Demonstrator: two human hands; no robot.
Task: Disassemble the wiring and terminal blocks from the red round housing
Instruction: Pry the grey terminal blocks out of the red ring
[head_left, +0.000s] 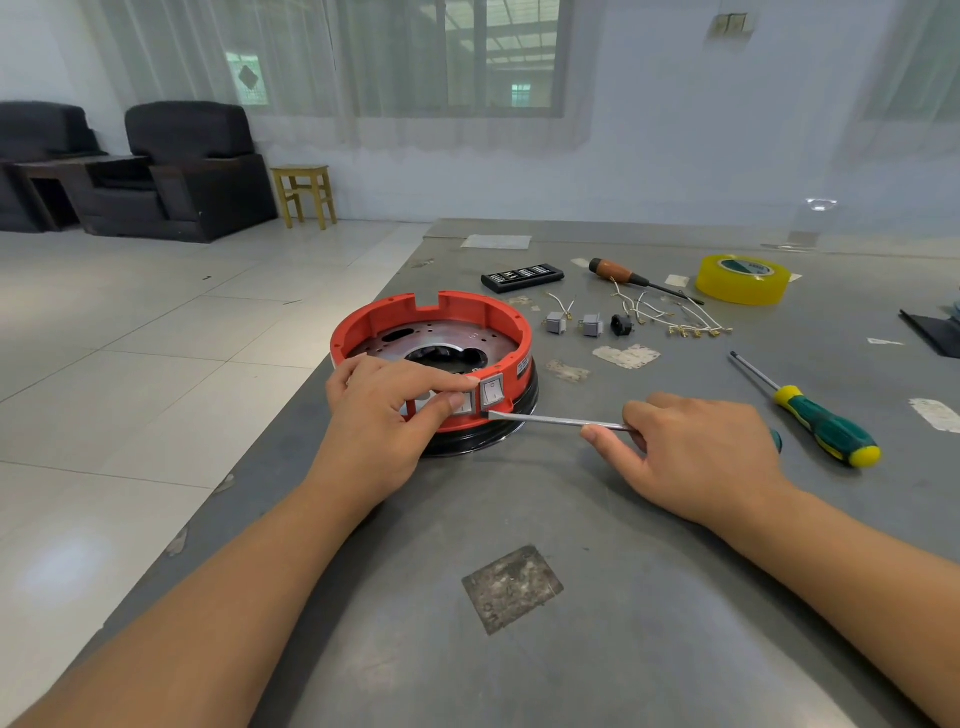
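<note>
Two bare hands work at a grey table (649, 597) seen from above. Left of centre sits the red round housing (395, 317), a plastic ring on a black base with a metal plate inside. The left hand (387, 415) rests on its near rim, thumb and forefinger pinching a grey rocker switch (464, 404) set in the near wall. Just right of it a second rocker switch (492, 391) sits in the same wall. The right hand (701, 457), fingers curled, grips a flat-blade screwdriver (556, 420) by its shaft, the tip touching the housing under the second switch. Farther back lie a black bit case (522, 276), two loose grey switches (574, 325), a small black socket (621, 325), loose white wires (670, 314) with terminals and an orange-handled screwdriver (631, 278). Right of the hands lies a green and yellow screwdriver (815, 421); at far right, a roll of yellow tape (743, 280).
</note>
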